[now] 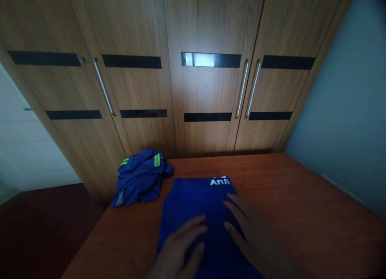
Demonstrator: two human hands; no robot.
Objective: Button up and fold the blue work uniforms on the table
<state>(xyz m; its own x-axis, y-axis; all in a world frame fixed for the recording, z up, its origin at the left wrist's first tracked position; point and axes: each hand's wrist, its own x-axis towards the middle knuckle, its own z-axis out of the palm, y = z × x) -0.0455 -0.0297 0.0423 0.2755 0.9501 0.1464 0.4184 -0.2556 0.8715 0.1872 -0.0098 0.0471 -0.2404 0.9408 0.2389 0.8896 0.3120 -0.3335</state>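
Note:
A blue garment (193, 198), folded into a flat long shape, lies on the reddish-brown wooden table (271, 190). White lettering shows at its far right corner. Over its near left part is my left hand (183, 244), fingers apart and slightly curled, holding nothing. My right hand (249, 226) is at the garment's right side with its fingers spread, also holding nothing. Whether either hand presses on the cloth or hovers just above it, I cannot tell. The garment's near end runs out of the bottom of the view.
A crumpled blue garment with yellow-green reflective strips (141, 176) lies at the table's far left corner. Behind the table stands a wooden wardrobe (208, 94) with metal handles and black bands. A pale wall (346, 130) borders the right side; dark red floor (45, 226) lies to the left.

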